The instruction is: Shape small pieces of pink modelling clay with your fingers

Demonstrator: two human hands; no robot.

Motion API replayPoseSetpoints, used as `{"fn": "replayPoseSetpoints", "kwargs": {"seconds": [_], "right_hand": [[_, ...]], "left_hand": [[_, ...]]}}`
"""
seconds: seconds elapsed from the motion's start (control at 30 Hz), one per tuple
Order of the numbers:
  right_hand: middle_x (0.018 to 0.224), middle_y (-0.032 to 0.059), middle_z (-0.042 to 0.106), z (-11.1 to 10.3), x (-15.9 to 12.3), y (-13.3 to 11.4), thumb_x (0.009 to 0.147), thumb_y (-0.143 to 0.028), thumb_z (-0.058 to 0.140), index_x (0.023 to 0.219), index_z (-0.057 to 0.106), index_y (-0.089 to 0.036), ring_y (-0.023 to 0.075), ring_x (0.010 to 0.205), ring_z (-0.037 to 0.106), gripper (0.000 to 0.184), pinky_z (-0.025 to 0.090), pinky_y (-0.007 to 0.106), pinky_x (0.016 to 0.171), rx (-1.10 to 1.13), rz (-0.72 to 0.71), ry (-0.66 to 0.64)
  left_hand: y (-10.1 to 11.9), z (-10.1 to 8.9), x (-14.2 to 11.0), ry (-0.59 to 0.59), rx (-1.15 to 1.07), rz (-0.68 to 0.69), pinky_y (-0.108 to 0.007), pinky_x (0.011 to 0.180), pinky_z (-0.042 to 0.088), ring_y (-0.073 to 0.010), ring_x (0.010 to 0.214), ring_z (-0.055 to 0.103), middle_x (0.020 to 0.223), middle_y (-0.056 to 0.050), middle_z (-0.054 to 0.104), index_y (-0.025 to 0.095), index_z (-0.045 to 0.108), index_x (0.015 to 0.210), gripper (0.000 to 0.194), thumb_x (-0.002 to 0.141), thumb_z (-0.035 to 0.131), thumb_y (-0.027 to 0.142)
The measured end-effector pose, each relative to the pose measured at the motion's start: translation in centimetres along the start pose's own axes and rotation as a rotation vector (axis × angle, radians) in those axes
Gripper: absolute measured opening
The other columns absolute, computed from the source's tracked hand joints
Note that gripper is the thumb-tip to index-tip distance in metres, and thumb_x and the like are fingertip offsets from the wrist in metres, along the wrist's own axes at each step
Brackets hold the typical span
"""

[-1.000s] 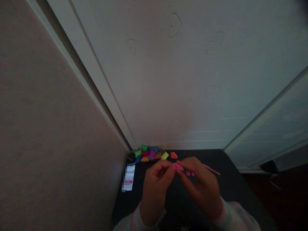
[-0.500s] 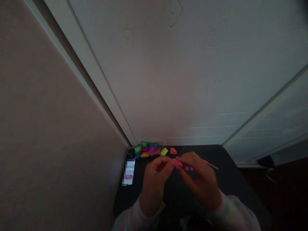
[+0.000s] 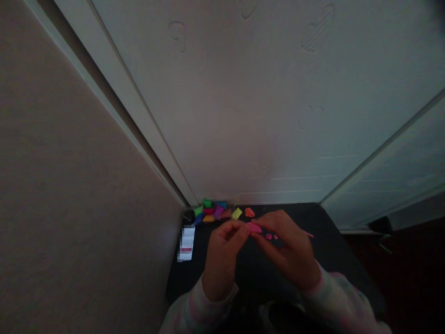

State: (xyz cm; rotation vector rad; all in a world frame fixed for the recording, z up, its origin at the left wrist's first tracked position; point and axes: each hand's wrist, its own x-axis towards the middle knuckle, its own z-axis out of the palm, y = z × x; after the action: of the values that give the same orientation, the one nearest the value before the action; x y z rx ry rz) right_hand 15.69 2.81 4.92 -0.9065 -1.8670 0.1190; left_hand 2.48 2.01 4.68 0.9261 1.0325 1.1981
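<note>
L hand (image 3: 224, 253) & R hand (image 3: 294, 253) – fingers gripping pink piece (image 3: 256, 228) btwn them – 2 pink bits (image 3: 269, 236) nearby on blk counter (image 3: 328, 253).

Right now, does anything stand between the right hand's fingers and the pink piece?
Nothing visible does: the right hand's fingers appear to touch the pink piece directly. Two small pink bits show to its right.

This looks like a room in a home. A dark table (image 3: 335, 253) sits in a corner, by a big white panel (image 3: 222, 116) with heart shapes (image 3: 257, 170) on it.
</note>
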Motion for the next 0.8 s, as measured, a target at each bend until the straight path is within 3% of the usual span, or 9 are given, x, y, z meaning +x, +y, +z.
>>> {"fn": "replayPoseSetpoints", "kwargs": {"seconds": [0.3,0.5,0.8], "right_hand": [[0.073,0.0040,0.068,0.5,-0.1,0.2,0.076,-0.013,0.059,0.090,0.061,-0.018,0.0166,0.067,0.061,0.015,0.049,0.031,0.063,-0.014,-0.008,0.073],[0.072,0.0032,0.068,0.2,-0.1,0.4,0.076,-0.011,0.058,0.090,0.061,-0.019,0.0157,0.065,0.061,0.017,0.047,0.031,0.059,-0.023,-0.031,0.056],[0.075,0.0040,0.069,0.4,-0.6,0.7,0.077,-0.011,0.058,0.096,0.061,-0.019,0.0161,0.069,0.062,0.021,0.048,0.032,0.062,-0.020,-0.027,0.036]], "left_hand": [[-0.8,0.0,0.5,0.033,-0.026,-0.028,-0.022,0.064,0.039,-0.0105,0.064,0.051,0.064,0.001,0.061,0.015,0.066,0.067,0.017,0.073,0.062,0.030],[-1.3,-0.2,0.7,0.045,-0.039,-0.064,-0.022,0.062,0.037,-0.0097,0.063,0.046,0.062,0.003,0.054,0.015,0.063,0.066,0.018,0.071,0.064,0.032],[-0.9,-0.1,0.7,0.056,-0.015,-0.073,-0.022,0.060,0.037,-0.0093,0.060,0.046,0.061,0.002,0.056,0.013,0.064,0.065,0.019,0.070,0.065,0.032]]}}
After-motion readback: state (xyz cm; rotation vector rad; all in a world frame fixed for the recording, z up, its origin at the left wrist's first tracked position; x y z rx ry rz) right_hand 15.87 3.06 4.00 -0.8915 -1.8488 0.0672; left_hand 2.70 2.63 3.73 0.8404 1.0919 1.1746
